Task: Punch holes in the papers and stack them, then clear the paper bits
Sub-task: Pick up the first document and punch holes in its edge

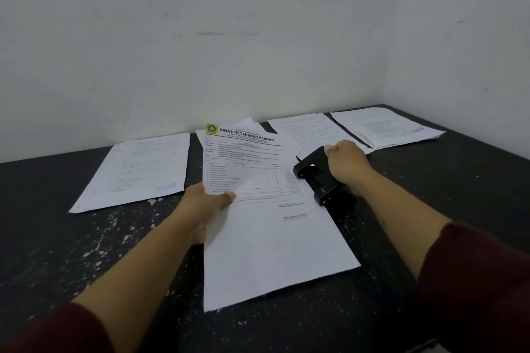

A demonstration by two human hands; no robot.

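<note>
A printed sheet with a yellow-green logo and bold heading [258,209] lies in the middle of the dark table, its right edge pushed into a black hole punch [318,178]. My left hand [209,200] pinches the sheet's left edge, thumb on top. My right hand [347,163] is closed over the punch's lever from the right. Another sheet's corner peeks out behind the top of the held sheet.
A single sheet [137,172] lies to the left. Further papers [312,129] and a small stack [387,129] sit at the back right near the wall corner. The black table [86,252] is speckled with white flecks. White walls close the back and right.
</note>
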